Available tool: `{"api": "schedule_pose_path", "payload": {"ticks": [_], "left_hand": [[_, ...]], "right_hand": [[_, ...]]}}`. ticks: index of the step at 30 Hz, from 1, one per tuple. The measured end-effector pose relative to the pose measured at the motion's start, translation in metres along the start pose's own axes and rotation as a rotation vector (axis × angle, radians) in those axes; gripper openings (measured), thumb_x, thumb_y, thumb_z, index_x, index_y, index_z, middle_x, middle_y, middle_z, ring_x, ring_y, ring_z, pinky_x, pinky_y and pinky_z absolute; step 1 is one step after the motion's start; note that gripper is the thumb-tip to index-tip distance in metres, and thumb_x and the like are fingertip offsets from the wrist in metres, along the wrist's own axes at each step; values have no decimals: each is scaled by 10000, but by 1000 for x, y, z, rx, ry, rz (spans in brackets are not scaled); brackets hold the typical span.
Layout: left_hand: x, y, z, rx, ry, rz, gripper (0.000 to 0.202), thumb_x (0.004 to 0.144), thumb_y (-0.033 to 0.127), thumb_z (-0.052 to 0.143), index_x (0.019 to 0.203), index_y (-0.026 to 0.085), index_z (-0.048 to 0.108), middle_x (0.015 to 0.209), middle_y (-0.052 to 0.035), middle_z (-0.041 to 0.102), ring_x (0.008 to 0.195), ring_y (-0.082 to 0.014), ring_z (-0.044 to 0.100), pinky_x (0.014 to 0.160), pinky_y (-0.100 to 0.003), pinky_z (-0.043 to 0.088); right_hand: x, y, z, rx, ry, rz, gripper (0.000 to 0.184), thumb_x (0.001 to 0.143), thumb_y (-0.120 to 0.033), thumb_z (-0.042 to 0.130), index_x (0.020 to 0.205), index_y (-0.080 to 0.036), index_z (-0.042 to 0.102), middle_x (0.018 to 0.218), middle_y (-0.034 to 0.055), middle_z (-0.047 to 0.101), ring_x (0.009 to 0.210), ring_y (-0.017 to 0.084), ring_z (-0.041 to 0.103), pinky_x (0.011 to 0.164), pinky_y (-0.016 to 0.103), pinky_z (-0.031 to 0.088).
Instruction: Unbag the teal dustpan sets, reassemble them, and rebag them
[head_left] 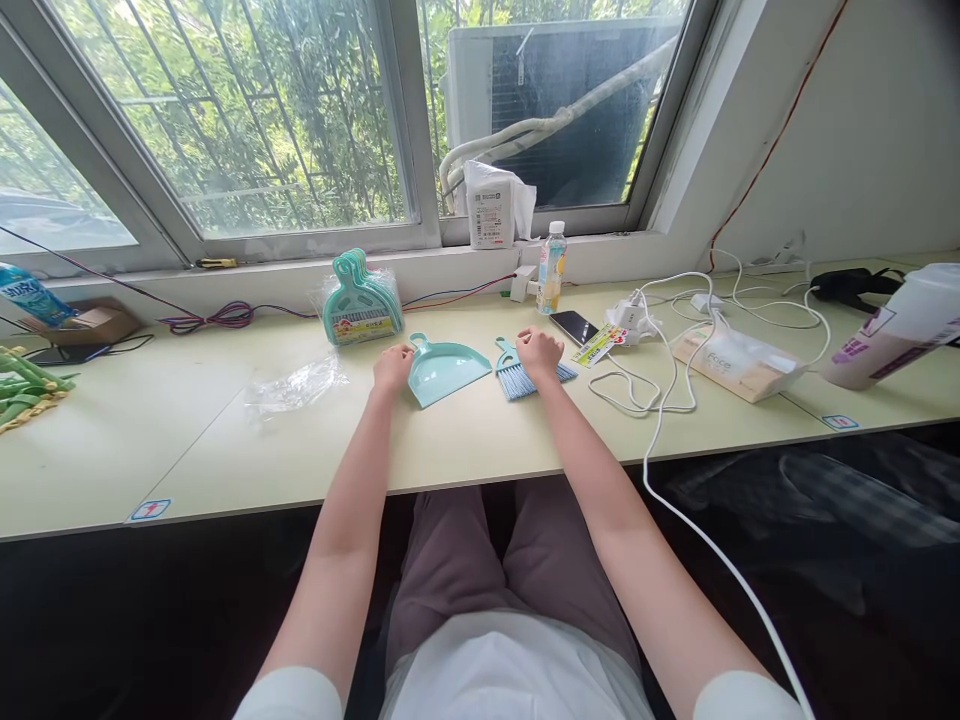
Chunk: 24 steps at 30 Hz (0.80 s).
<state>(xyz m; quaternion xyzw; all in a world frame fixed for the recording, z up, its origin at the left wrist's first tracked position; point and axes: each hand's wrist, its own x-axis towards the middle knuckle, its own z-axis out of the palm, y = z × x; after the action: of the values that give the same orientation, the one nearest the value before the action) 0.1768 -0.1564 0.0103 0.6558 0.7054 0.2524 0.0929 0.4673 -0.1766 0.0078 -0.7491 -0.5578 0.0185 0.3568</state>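
Note:
A light green dustpan lies on the table, its looped handle pointing to the back left. My left hand is closed at the dustpan's left edge, close to the handle; its fingers hide whatever may be in them. To the right lies a small brush with a green handle and blue-grey bristles. My right hand is curled into a fist over the middle of the brush and covers part of it. I cannot tell whether it grips the brush. The brush's handle end shows free, left of that hand.
Behind stand several packed green dustpan sets. Crumpled clear plastic lies left. To the right are a bottle, a phone, a yellow-green label card, a white cable, a tissue pack and a large cup.

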Motion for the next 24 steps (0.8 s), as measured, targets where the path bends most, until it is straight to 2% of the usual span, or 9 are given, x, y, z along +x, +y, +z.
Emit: {"api": "schedule_pose_path", "payload": {"ticks": [11,24], "left_hand": [[-1,3,-1,18,1,3,326,907,297,416,1086,226,679,1130,-54,707,1123,-246,586,874,-311,441],[0,3,1,35,0,9,314,912,308,420,1082,235,674,1137,-47,708,1142,-243,582,897,-310,436]], "right_hand": [[2,0,1,20,-17,2,253,857,-210,462,940,-208,700,1006,104,719,975,262,615,887,397,352],[-1,-1,0,-81,-71,-11,271,884,-197,417,942,-196,682,996,113,706,950,259,618,876,393,346]]}}
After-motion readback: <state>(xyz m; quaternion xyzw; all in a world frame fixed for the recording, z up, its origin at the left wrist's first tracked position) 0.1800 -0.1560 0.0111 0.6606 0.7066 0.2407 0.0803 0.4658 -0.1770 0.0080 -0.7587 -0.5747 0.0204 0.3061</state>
